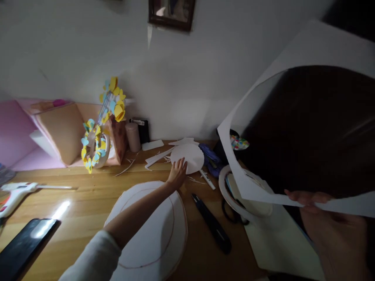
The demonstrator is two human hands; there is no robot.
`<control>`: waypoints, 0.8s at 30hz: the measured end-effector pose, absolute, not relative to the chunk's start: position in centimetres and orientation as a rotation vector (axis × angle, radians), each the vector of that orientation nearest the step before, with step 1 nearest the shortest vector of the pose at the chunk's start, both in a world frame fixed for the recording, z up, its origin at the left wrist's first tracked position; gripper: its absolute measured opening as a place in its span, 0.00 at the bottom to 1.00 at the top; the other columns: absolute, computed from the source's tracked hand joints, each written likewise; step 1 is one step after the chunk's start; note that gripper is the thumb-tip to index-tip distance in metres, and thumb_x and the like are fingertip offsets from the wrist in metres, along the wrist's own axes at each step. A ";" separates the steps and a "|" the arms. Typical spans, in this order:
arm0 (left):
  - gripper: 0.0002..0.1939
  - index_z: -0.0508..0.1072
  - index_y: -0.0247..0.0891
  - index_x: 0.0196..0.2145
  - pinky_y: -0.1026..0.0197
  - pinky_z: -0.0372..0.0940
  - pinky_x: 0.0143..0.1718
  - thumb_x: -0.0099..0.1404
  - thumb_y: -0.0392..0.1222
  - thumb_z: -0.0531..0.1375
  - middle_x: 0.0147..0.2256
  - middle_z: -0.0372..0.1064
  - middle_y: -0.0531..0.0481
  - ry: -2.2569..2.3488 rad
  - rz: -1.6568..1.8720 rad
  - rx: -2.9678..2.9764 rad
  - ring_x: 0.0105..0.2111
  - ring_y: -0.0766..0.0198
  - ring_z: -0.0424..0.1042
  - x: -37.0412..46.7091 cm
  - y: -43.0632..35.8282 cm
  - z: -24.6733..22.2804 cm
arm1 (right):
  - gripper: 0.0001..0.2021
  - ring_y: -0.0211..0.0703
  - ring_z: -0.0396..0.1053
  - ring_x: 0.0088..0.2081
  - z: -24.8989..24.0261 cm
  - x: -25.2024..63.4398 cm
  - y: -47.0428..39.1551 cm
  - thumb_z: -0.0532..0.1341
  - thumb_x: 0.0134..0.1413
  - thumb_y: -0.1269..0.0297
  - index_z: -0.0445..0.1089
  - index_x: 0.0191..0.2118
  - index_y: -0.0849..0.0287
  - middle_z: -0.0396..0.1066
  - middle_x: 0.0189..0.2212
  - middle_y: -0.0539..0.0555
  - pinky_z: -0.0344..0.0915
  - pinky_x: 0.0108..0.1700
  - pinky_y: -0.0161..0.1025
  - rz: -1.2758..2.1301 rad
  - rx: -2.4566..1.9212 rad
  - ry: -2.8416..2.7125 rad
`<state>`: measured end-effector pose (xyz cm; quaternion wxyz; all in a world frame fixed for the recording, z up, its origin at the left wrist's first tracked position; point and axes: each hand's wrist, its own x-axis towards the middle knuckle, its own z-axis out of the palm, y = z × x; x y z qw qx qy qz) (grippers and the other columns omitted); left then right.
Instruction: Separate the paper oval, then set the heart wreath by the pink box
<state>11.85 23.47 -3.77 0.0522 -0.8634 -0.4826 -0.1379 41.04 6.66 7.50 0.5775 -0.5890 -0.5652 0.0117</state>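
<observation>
In the head view, the left hand (176, 173) reaches out flat, fingers spread narrow, with its fingertips touching the small white paper circle (187, 157) that lies on the wooden table (88, 203) toward 12 o'clock, just beyond the large white paper disc with a drawn pencil ring (152, 230). The right hand (310, 203), at 3 o'clock, pinches the lower edge of a white paper sheet with a big round hole cut out of it (263, 187), held up above the table. A black utility knife (212, 224) lies between the two hands, and a yellow-and-blue paper flower wreath (93, 146) stands at 10 o'clock.

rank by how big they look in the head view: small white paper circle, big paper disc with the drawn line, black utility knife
1. big paper disc
2. small white paper circle, lying farther from the camera
3. black utility knife; longer than the circle is wide but thin, so 2 and 3 are unsure
</observation>
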 end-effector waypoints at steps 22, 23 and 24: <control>0.19 0.69 0.33 0.48 0.47 0.67 0.45 0.65 0.48 0.53 0.46 0.72 0.36 -2.350 -0.413 -1.961 0.45 0.48 0.72 -15.5 -3.9 1.1 | 0.16 0.54 0.73 0.41 -3.1 26.3 26.1 0.55 0.54 0.64 0.75 0.45 0.60 0.75 0.39 0.62 0.71 0.43 0.51 0.116 -1.021 -2.564; 0.23 0.67 0.31 0.49 0.45 0.66 0.48 0.63 0.50 0.54 0.47 0.70 0.32 -2.386 -0.461 -1.812 0.47 0.45 0.70 -17.9 -5.3 0.0 | 0.17 0.55 0.72 0.42 -3.7 26.2 26.0 0.55 0.54 0.64 0.74 0.46 0.61 0.75 0.40 0.63 0.70 0.44 0.51 0.106 -0.998 -2.570; 0.26 0.66 0.29 0.49 0.43 0.65 0.48 0.61 0.52 0.55 0.48 0.69 0.30 -2.414 -0.478 -1.694 0.49 0.42 0.69 -19.9 -6.2 -1.0 | 0.18 0.55 0.71 0.43 -4.3 26.2 25.9 0.54 0.56 0.62 0.73 0.48 0.61 0.74 0.41 0.63 0.69 0.45 0.52 0.046 -0.979 -2.565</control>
